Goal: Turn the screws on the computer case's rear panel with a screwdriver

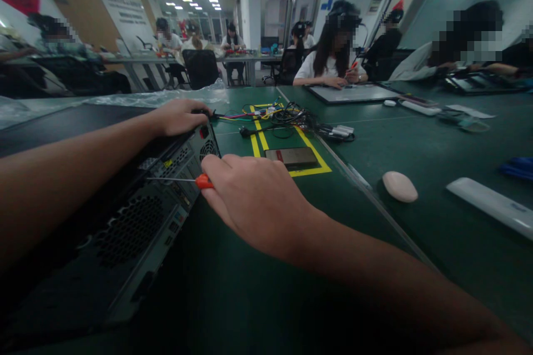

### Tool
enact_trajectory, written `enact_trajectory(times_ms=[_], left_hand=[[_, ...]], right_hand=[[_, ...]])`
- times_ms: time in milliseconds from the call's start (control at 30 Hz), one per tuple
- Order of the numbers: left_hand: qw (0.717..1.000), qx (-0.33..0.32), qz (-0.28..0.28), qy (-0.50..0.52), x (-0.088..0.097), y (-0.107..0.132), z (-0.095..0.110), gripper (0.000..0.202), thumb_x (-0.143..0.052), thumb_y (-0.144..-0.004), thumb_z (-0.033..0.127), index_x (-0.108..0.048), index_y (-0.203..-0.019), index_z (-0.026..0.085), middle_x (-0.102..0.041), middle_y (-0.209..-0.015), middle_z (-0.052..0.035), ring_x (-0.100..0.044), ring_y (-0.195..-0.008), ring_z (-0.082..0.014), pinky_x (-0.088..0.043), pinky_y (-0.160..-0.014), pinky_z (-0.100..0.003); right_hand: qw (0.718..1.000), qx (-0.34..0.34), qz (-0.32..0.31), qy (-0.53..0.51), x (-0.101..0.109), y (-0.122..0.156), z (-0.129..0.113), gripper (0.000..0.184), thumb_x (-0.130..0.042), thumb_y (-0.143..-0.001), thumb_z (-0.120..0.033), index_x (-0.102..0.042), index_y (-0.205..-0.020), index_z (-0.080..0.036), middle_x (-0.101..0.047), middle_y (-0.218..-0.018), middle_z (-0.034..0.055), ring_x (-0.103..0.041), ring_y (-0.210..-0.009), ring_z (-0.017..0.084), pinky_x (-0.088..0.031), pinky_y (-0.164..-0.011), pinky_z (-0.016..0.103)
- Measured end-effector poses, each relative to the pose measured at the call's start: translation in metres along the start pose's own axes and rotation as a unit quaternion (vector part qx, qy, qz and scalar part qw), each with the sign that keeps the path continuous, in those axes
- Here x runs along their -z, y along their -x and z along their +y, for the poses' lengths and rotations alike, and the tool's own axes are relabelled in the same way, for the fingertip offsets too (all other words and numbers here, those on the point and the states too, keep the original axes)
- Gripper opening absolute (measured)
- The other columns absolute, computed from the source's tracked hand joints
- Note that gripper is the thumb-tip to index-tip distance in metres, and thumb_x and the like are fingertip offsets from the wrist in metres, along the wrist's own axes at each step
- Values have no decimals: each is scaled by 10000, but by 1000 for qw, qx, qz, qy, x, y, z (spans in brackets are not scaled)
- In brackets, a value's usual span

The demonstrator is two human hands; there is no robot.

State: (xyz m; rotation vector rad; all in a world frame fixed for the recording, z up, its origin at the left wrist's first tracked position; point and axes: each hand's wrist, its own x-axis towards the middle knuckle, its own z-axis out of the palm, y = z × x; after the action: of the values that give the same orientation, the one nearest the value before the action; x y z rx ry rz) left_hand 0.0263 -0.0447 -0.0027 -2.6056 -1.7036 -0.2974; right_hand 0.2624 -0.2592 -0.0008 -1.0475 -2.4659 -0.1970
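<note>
A black desktop computer case lies on its side on the green table mat, its rear panel facing me. My right hand is closed round an orange-handled screwdriver whose thin shaft points left at the rear panel. My left hand rests curled over the far top corner of the case, fingers pressed on it. A bundle of coloured cables lies just beyond that corner.
A flat grey drive-like box sits inside a yellow taped square. A white mouse and a white keyboard lie to the right. Crumpled clear plastic lies behind the case. Several people work at tables beyond.
</note>
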Motion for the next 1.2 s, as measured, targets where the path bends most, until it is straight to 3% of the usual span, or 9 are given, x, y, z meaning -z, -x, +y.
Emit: enact_trajectory(times_ms=[400, 533, 700, 933, 1200], left_hand=[[1000, -3, 2, -1, 0, 1, 2, 637, -423, -796, 471, -735, -1277, 192, -723, -1293, -97, -635, -1178, -360, -459, -1067, -434], [1000, -3, 0, 4, 1, 1, 2, 636, -422, -795, 482, -736, -1271, 202, -719, -1303, -93, -623, -1202, -367, -460, -1068, -440], [1000, -1, -2, 5, 0, -1, -1, 645, -426, -784, 489, -735, -1278, 211, -727, -1283, -87, -635, -1177, -368, -464, -1061, -437], [1000, -8, 6, 13, -1, -1, -2, 648, -435, -773, 505, -746, -1266, 224, -727, -1282, -88, -636, -1167, -377, -468, -1060, -451], [1000, -1, 4, 15, 0, 1, 0, 647, -432, -787, 513, -738, -1274, 217, -721, -1297, -101, -631, -1187, -367, -456, -1074, -448]], right_hand=[[1000, -20, -12, -13, -3, -3, 0, 281, -440, -1063, -304, -670, -955, -182, -731, -938, 47, -713, -826, 235, -413, -557, 318], [999, -19, -26, -18, -4, -3, 1, 253, -433, -1059, -295, -644, -990, -174, -729, -935, 56, -712, -817, 242, -418, -563, 322], [999, -7, -33, -19, -6, -3, 4, 187, -485, -1018, -208, -561, -1187, -182, -732, -986, 48, -701, -792, 220, -413, -571, 296], [1000, 7, -12, -10, -8, -2, 6, 195, -433, -1016, -157, -572, -1151, -176, -733, -924, 48, -711, -766, 248, -406, -546, 307], [999, -4, -35, -11, -4, -3, 5, 188, -437, -1031, -178, -572, -1162, -183, -745, -955, 57, -715, -799, 237, -444, -584, 310]])
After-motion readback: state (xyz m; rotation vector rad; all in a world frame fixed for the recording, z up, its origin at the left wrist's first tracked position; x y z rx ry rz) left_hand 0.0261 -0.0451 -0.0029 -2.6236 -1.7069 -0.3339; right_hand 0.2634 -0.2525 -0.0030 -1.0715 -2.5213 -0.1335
